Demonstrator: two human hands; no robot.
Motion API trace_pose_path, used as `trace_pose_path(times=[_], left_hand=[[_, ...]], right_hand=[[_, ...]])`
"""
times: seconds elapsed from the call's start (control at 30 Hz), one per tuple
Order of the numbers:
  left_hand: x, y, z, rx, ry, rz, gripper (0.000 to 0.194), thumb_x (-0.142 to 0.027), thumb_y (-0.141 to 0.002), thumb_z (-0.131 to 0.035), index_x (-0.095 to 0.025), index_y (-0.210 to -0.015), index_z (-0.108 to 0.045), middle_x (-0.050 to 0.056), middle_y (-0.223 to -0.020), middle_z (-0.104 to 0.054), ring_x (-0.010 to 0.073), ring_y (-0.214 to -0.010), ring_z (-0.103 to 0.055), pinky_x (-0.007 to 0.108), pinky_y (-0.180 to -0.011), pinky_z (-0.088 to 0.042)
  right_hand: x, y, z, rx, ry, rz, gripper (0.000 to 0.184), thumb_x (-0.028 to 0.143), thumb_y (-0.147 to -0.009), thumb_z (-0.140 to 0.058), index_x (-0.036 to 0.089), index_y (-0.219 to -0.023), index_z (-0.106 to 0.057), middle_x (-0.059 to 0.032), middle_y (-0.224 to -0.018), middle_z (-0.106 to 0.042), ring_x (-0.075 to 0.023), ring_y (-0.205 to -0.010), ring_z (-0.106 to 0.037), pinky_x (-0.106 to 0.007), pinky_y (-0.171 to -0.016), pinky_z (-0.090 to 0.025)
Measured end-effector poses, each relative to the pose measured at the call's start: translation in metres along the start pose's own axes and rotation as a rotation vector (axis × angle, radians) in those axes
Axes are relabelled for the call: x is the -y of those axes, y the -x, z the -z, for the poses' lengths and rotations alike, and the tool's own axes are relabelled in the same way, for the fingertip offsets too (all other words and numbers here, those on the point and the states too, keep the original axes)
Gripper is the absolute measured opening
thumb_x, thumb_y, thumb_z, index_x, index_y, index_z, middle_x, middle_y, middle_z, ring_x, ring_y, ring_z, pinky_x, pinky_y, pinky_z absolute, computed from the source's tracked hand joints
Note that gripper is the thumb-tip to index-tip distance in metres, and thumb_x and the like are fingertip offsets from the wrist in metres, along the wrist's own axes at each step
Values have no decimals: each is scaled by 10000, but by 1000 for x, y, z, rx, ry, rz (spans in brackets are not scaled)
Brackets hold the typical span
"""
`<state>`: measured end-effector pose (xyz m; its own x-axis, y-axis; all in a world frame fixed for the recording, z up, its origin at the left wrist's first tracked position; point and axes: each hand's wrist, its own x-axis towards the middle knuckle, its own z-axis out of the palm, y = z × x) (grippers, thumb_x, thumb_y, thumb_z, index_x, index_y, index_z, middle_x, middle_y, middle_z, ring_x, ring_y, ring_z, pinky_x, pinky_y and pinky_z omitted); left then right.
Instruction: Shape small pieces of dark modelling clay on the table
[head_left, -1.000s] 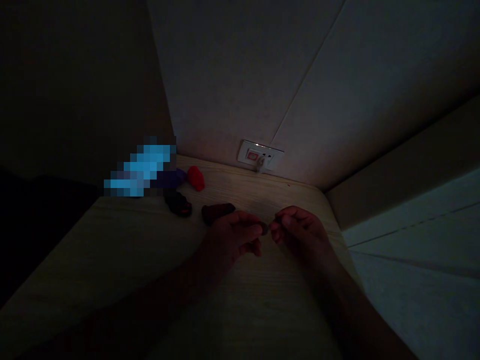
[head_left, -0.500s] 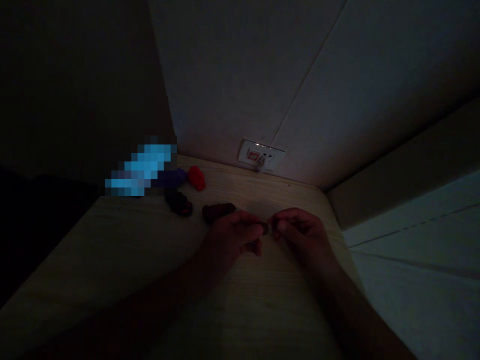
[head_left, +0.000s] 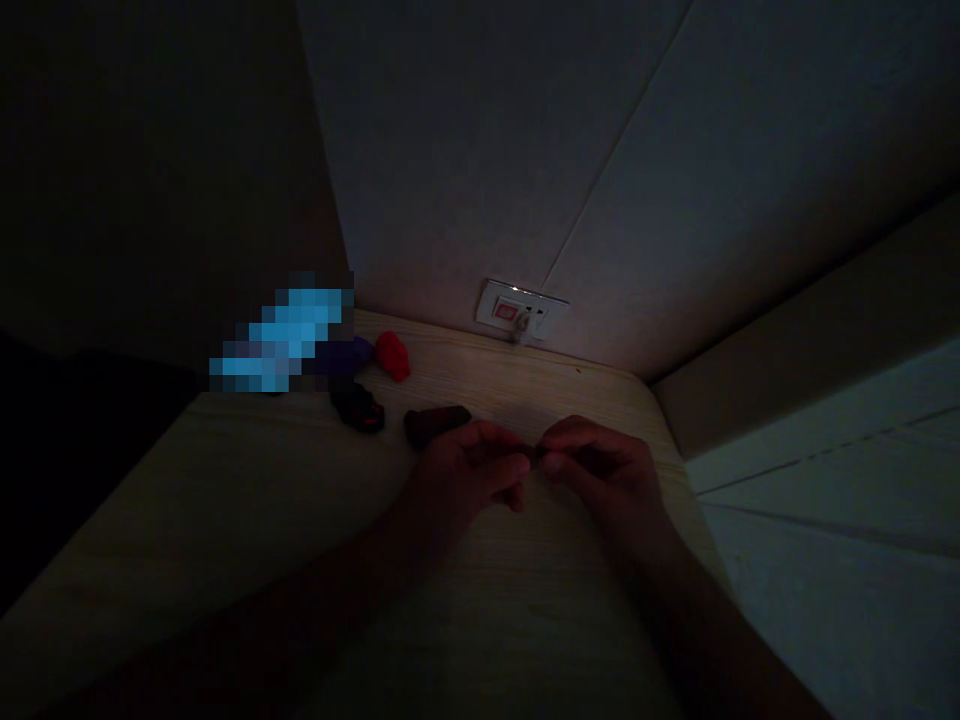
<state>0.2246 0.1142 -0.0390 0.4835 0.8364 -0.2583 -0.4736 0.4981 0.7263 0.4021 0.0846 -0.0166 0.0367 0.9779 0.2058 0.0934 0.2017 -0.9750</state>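
Over the wooden surface, my left hand [head_left: 469, 470] pinches a small dark piece of modelling clay [head_left: 533, 455] between thumb and fingers. My right hand [head_left: 604, 465] is closed too, its thumb and fingertips gripping the right side of the same piece. Fingers and dim light hide most of its shape. Just behind my left hand lies a larger dark brown clay lump [head_left: 436, 424]. Further left are a black lump with red flecks [head_left: 358, 407], a purple lump [head_left: 346, 356] and a bright red lump [head_left: 392, 357].
A pale wood-grain tabletop [head_left: 480, 600] meets the wall behind. Low on that wall is a socket plate [head_left: 555, 312] with a red switch [head_left: 505, 311] and a plug [head_left: 519, 326]. A blurred bright blue patch [head_left: 292, 335] lies at back left. A pale panel borders the right side.
My right hand has moved slightly left, and its fingertips now meet the small piece in my left hand. The gap between the hands has closed. The other lumps have stayed put.
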Motion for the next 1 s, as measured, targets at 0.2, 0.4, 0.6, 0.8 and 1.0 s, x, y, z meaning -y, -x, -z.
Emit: trace_pose_path(times=[0.2,0.4,0.6,0.8,1.0], left_hand=[[1,-1,1,-5,-32,-10,335,-273,-650,-908,-163,-862,-672,-14,-708,-698,114,-577,-631,259,-569,-510],[2,-2,2,-30,-71,-22,297,-231,-669,-892,-165,-865,-680,-9,-741,-732,120,-599,-669,270,-628,-543],[1,-1,2,-52,-121,-16,252,-175,-671,-882,-173,-839,-695,-7,-746,-739,140,-673,-700,281,-704,-567],[2,-2,2,-77,-107,-20,268,-139,-629,-893,-175,-825,-714,-4,-781,-750,146,-720,-703,285,-733,-568],[5,-3,5,-62,-75,-11,285,-155,-633,-908,-176,-848,-723,-6,-798,-764,136,-727,-713,272,-738,-565]], right_hand=[[4,1,-1,-3,62,71,124,186,-792,-851,282,-869,-838,-34,-829,-758,-166,-763,-699,-284,-664,-581],[3,3,-1,1,73,96,176,153,-818,-815,293,-921,-845,-34,-851,-761,-161,-778,-703,-276,-672,-578],[1,3,0,-25,86,46,69,221,-805,-840,256,-858,-814,-31,-803,-756,-168,-730,-697,-289,-656,-576],[2,3,-1,-35,104,54,55,230,-809,-843,254,-843,-807,-33,-797,-749,-173,-731,-693,-289,-656,-577],[2,2,-1,-30,95,70,95,186,-810,-838,266,-855,-813,-25,-812,-751,-156,-742,-694,-264,-665,-571]])
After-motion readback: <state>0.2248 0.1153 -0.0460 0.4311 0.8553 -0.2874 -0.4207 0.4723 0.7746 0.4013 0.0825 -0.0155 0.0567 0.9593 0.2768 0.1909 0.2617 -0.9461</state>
